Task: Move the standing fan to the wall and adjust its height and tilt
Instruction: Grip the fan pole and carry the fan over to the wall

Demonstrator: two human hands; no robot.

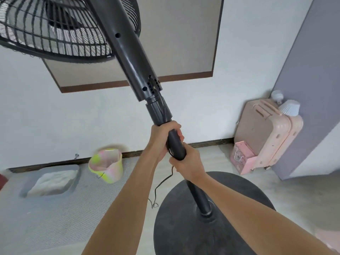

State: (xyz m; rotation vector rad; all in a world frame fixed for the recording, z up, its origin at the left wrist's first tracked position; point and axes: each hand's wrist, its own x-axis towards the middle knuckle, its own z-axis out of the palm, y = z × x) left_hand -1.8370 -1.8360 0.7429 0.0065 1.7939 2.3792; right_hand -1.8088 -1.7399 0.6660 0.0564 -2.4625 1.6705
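Head view: the left hand (161, 138) and right hand (187, 162) were both clenched round the fan pole (175, 144), the fan just before the wall (55, 116). The trailing cord (161, 183) could snag under the base (184, 227); the heavy fan head (55, 28) might tip it.

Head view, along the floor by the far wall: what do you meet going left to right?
Grey tray with white cloth → pink-and-yellow bucket → fan pole gripped by left hand and right hand → small pink box → pink suitcase.
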